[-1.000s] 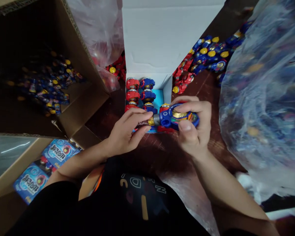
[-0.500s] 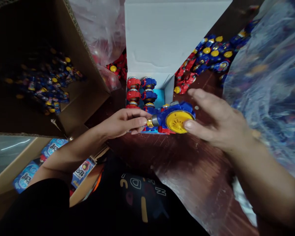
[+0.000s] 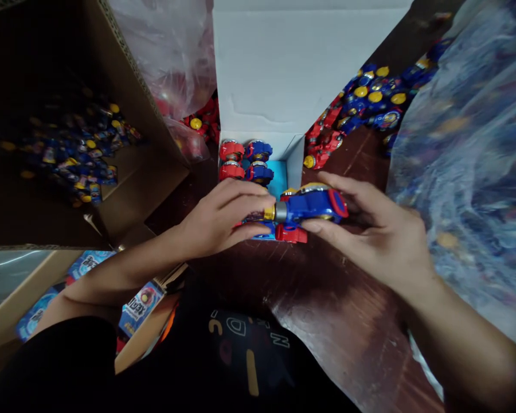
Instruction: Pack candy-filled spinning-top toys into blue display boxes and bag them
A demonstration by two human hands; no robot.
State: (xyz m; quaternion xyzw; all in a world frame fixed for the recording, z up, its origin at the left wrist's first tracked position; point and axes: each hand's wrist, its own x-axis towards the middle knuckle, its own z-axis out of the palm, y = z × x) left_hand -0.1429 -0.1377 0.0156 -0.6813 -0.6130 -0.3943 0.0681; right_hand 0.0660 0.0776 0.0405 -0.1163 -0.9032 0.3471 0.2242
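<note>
Both hands on 1 blue toy (image 3: 312, 206), held level over the near part of the open white box (image 3: 312, 69); contact with the things below, cannot tell. Left hand (image 3: 226, 215) wraps the brown handle (image 3: 255, 215), yellow band showing past its fingertips. Right hand (image 3: 384, 241) grasps the round head, thumb on near side, fingers on far side; red patch on the toy's end faces right. Inside the box: 2 columns at the back, red toys (image 3: 231, 151) left, blue toys (image 3: 259, 150) right, bright blue floor beside them; another red toy (image 3: 291, 233) at the near edge, under the held toy. Box on dark brown table (image 3: 327, 275). Right of box: loose red and blue pile (image 3: 374, 94), then big clear bag (image 3: 464, 201). Left: cardboard carton (image 3: 141, 186) with small blue-and-yellow pieces (image 3: 79, 163), blurry.
</note>
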